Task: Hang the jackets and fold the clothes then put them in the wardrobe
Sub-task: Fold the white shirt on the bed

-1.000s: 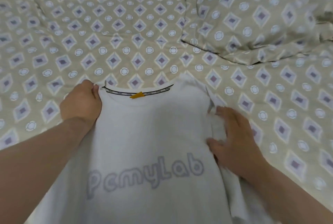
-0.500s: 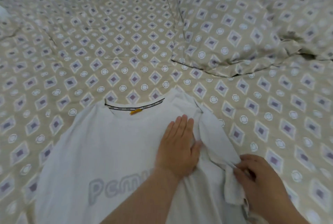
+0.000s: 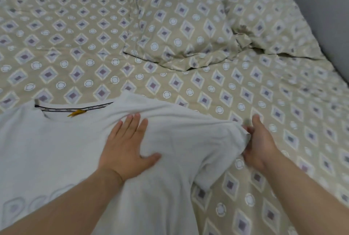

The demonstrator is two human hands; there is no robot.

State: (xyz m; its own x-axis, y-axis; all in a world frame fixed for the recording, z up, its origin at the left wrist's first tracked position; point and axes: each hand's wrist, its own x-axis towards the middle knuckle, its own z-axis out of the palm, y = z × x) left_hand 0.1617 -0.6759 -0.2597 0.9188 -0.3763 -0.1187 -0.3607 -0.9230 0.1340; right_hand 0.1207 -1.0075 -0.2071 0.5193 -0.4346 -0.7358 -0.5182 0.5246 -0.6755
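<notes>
A white T-shirt [image 3: 56, 149] lies front up on the bed, its black-taped collar with a yellow tag toward the far side. My left hand [image 3: 128, 147] presses flat on the shirt's chest near the right shoulder, fingers straight and spread. My right hand [image 3: 258, 146] grips the end of the shirt's right sleeve [image 3: 217, 140] and holds it stretched out to the right over the bedcover.
The bed is covered by a beige quilt [image 3: 245, 87] with diamond and circle print. A rumpled pillow [image 3: 188, 32] in the same fabric lies at the far middle, another further right. A grey wall [image 3: 328, 8] borders the bed's right edge.
My right hand has pulled the bunched sleeve out straight to the right. My left hand stays flat on the shirt. The view has shifted right, so the shirt sits more to the left.
</notes>
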